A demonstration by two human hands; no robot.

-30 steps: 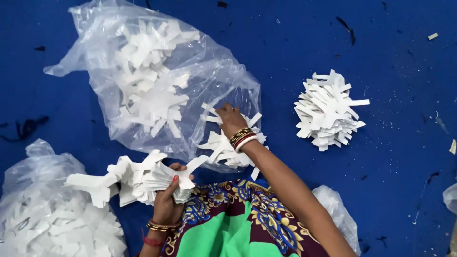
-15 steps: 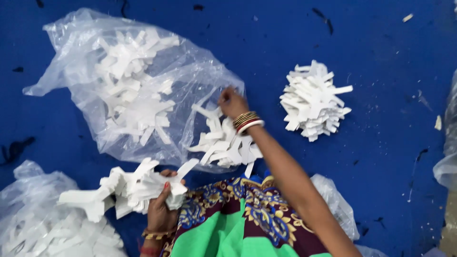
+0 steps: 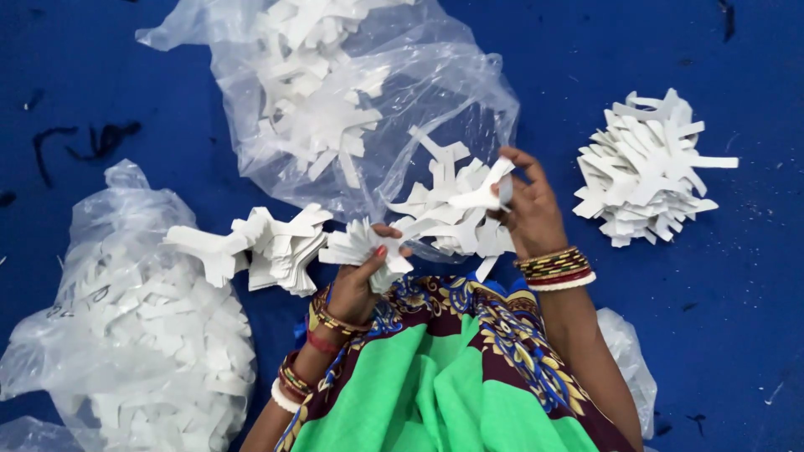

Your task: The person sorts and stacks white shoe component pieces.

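My left hand [image 3: 356, 280] grips a fanned bundle of white paper cutouts [image 3: 268, 244] that sticks out to the left, low over the blue floor. My right hand [image 3: 528, 205] is raised and pinches a single white cutout [image 3: 484, 194] by its end. Just below that hand lies a loose heap of the same cutouts [image 3: 444, 219] at the mouth of a clear plastic bag [image 3: 352, 100] holding more of them. Both wrists wear stacked bangles.
A neat pile of white cutouts [image 3: 645, 172] lies on the blue floor [image 3: 737, 318] to the right. A second clear bag full of cutouts [image 3: 126, 335] sits at lower left. My green and patterned clothing [image 3: 452, 377] fills the bottom centre.
My right hand has lifted off the loose heap with one cutout pinched in it. The left hand keeps its bundle. The view has shifted, so everything sits lower and further right.
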